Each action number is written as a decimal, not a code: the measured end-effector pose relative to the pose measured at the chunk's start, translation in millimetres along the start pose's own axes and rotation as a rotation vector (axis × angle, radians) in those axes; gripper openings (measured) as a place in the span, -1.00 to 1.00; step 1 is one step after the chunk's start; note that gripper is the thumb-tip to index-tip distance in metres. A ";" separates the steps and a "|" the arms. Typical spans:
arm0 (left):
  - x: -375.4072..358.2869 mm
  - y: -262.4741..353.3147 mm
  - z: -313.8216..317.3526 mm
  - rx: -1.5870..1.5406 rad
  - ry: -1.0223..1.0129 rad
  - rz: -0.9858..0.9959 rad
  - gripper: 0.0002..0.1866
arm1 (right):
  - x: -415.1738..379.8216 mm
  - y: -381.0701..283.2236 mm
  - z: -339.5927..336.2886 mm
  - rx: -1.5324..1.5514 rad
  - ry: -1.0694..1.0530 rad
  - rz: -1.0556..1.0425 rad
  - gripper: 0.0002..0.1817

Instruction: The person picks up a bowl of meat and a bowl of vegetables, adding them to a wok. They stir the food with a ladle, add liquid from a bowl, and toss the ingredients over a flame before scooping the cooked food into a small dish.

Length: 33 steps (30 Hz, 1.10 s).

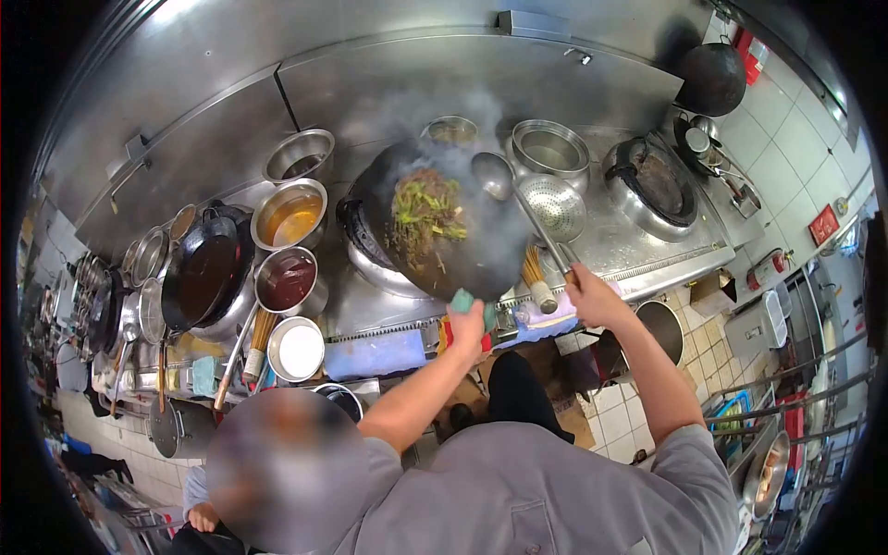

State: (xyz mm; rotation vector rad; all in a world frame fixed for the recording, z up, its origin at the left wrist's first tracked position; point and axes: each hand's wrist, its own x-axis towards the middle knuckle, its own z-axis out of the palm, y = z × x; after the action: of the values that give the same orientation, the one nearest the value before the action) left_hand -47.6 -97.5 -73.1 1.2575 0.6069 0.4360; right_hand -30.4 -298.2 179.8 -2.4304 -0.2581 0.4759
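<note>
— Why is the big black steel wok [444, 231] tipped up like that, with its far edge raised?

— The left hand [467, 322] has it by the near rim, through a folded teal cloth [462, 302]; I'd say the cloth keeps the heat off the fingers. The tilt keeps the green and brown stir-fried vegetables [424, 211] up on the steaming wall over the round burner ring [375, 252].

— And the right hand [592, 298]?

— It is closed around the end of the long-handled steel ladle [493, 174]. The handle runs down and right from the bowl, which hovers at the wok's right edge, just beside the perforated steel skimmer [551, 205].

— How are the arms set?

— Both reach forward from the grey sleeves. The left forearm climbs straight to the wok rim, fingers wrapped tight over the cloth. The right elbow is bent outward, wrist level, fist shut on the handle.

— What sits within reach?

— To the left, on the steel table [638, 242], a bowl of amber oil [290, 215], a bowl of dark red sauce [289, 281] and a bowl of white powder [298, 350], probably lined up so the ladle can dip in. A bamboo brush [538, 277] lies by the front edge.
</note>
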 end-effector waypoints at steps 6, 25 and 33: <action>-32.3 86.4 -7.5 -0.373 -0.050 -0.601 -0.84 | 2.1 -34.6 -15.7 0.836 -0.372 0.272 -0.81; 5.4 46.2 -59.7 -0.370 -0.190 -0.896 -0.85 | -46.4 6.0 145.7 1.415 -0.596 0.325 -0.73; 11.6 31.6 -63.0 -0.272 -0.214 -0.668 -0.77 | -51.9 19.1 166.3 1.475 -0.668 0.214 -0.92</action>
State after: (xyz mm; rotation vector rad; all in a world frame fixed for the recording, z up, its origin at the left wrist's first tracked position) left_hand -78.5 -35.2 -56.5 0.7672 0.7149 -0.1692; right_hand -142.8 -236.0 60.6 -0.8160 0.0968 1.0684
